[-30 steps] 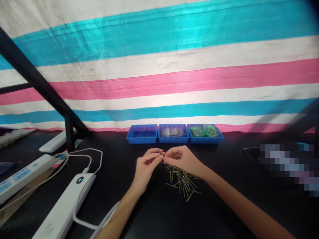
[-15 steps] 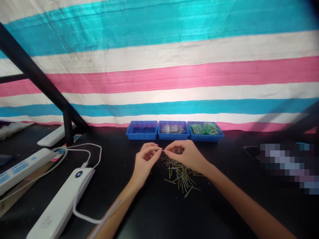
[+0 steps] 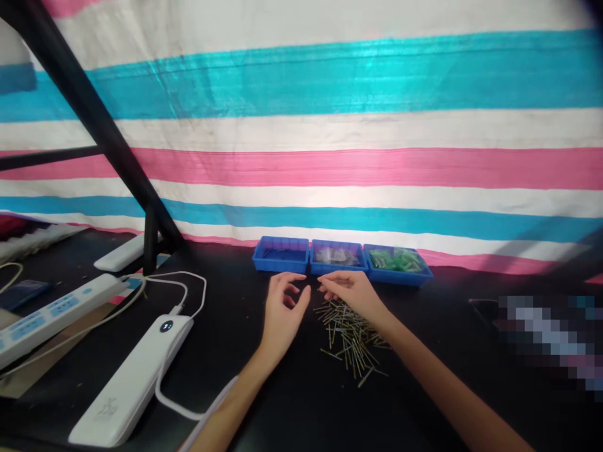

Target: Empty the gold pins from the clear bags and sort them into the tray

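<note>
My left hand (image 3: 282,309) hovers just above the black table (image 3: 292,402), thumb and fingers curled loosely apart with nothing between them. My right hand (image 3: 352,292) is close beside it, fingertips drawn together and pointing left over the far end of a pile of thin gold and green pins (image 3: 351,338). What those fingertips hold is too small to make out. Just beyond the hands stand three small blue trays: the left tray (image 3: 281,255) looks nearly bare, the middle tray (image 3: 338,257) holds clear pieces, the right tray (image 3: 398,261) holds green pieces.
A white power bank (image 3: 134,376) with a looped cable lies at the left front. A white power strip (image 3: 47,317) and another white bar (image 3: 123,252) lie further left. A black frame post (image 3: 151,242) stands behind them. A striped tarp (image 3: 330,125) backs the table.
The two hands, pinched together on a pin before, have come apart. The left hand has opened. The view has tilted slightly, so everything sits a little lower and to the right.
</note>
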The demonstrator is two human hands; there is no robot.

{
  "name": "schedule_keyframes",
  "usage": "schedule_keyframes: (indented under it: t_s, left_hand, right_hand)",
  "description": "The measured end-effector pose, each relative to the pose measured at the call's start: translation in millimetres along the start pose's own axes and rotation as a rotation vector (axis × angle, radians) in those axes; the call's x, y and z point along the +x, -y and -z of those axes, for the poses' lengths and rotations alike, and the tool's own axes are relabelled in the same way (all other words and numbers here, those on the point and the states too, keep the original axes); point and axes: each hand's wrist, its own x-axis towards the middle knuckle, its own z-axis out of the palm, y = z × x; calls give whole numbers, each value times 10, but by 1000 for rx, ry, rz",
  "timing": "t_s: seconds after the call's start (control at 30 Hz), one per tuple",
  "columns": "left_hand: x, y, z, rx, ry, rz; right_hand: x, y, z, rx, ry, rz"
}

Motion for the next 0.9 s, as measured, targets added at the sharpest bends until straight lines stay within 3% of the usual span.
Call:
schedule_keyframes:
  t_s: [0.23, 0.4, 0.47, 0.6, 0.67, 0.9]
  left_hand:
    - [55, -14, 76, -38, -64, 39]
    - [39, -48, 85, 52, -4, -75]
    - [17, -77, 88, 133, 112, -146]
    - [-26, -92, 103, 393, 558, -334]
    - [-38, -64, 109, 497, 710, -379]
    - [-76, 92, 46, 481, 891, -310]
  right_hand:
    - [306, 180, -146, 153, 137, 2]
    - [64, 101, -42, -65, 265, 7]
    - [-118, 23, 47, -187, 276, 41]
    - [-461, -79, 236, -385, 266, 68]
    - [-594, -106, 311, -420, 252, 60]
    - [-843, -234, 366, -420, 156, 51]
